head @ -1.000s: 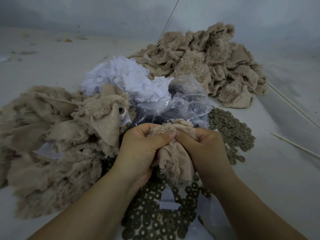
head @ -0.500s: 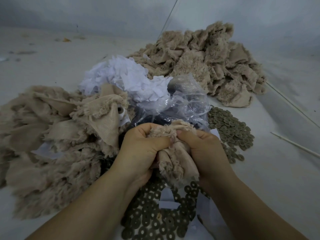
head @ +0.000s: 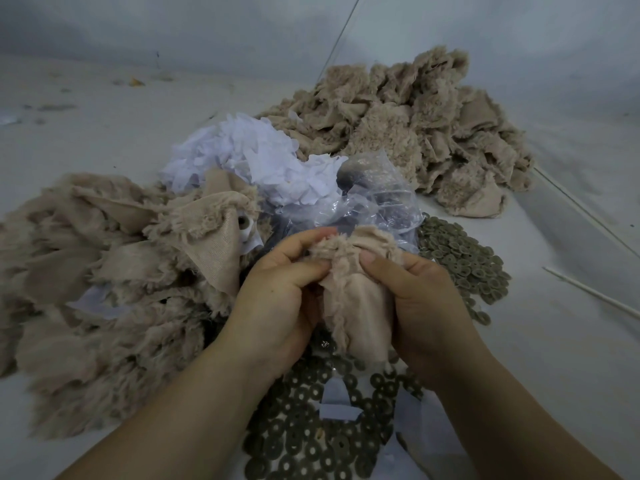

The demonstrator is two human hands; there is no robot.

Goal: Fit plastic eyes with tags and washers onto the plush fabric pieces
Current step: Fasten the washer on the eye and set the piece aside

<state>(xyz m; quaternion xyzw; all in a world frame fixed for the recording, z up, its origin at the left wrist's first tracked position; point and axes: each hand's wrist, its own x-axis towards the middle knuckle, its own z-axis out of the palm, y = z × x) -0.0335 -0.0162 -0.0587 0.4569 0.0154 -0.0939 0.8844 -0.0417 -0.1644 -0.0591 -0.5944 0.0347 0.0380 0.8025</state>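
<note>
Both hands hold one beige plush fabric piece (head: 356, 306) above the table, bunched up, with its smooth backing facing me. My left hand (head: 277, 299) grips its left side, thumb on the furry top edge. My right hand (head: 422, 299) pinches the right side, thumb pressed into the fabric. No eye shows on this piece. Grey-green washers (head: 311, 441) lie spread beneath my hands, and more washers (head: 464, 261) are heaped to the right. A clear plastic bag (head: 377, 202) with dark parts sits just behind the hands. White tags (head: 252, 161) are piled behind it.
A heap of plush pieces (head: 97, 271) lies at the left, one showing a fitted eye post (head: 242, 223). A second plush heap (head: 408, 133) sits at the back right. A thin white stick (head: 595, 296) lies at the right on the pale table (head: 571, 358).
My thumbs have drawn slightly apart along the top of the plush piece, and more of its furry top edge now shows between them. The piles have not moved.
</note>
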